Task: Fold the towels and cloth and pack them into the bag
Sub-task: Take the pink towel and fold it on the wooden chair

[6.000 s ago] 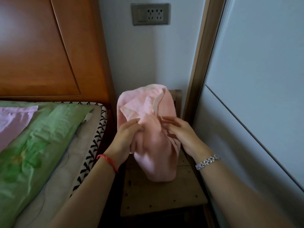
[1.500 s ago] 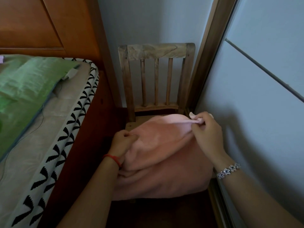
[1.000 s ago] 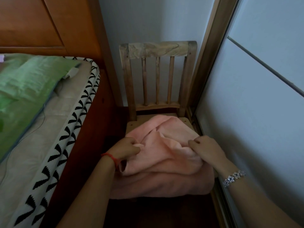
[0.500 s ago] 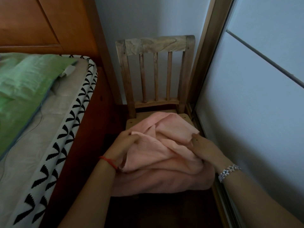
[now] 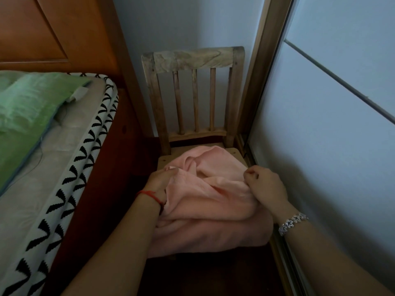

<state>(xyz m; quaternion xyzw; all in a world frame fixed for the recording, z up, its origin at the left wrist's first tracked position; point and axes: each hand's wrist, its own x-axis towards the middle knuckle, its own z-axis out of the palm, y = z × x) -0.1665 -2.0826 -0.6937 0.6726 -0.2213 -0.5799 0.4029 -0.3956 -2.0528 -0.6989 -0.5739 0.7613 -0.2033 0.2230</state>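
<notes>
Wedged between a bed [image 5: 53,167] at nine o'clock and a pale sliding door [image 5: 331,146] at three, a wooden chair [image 5: 192,58] stands against the wall [image 5: 171,22]. A rumpled pink towel [image 5: 213,201] lies heaped on its seat, draping over the front edge. The left hand [image 5: 160,182] grips its nine o'clock side; the right hand [image 5: 265,185] bunches fabric at three o'clock in curled fingers [image 5: 250,173].

A pink terry towel [image 5: 211,201] lies heaped on a slat-backed wooden chair [image 5: 192,59], which stands between a zigzag-edged grey mattress [image 5: 59,163] on its left and a pale sliding door [image 5: 331,135] on its right. The left hand [image 5: 159,182] grips the towel's left side, the right hand [image 5: 266,185] its right.
</notes>
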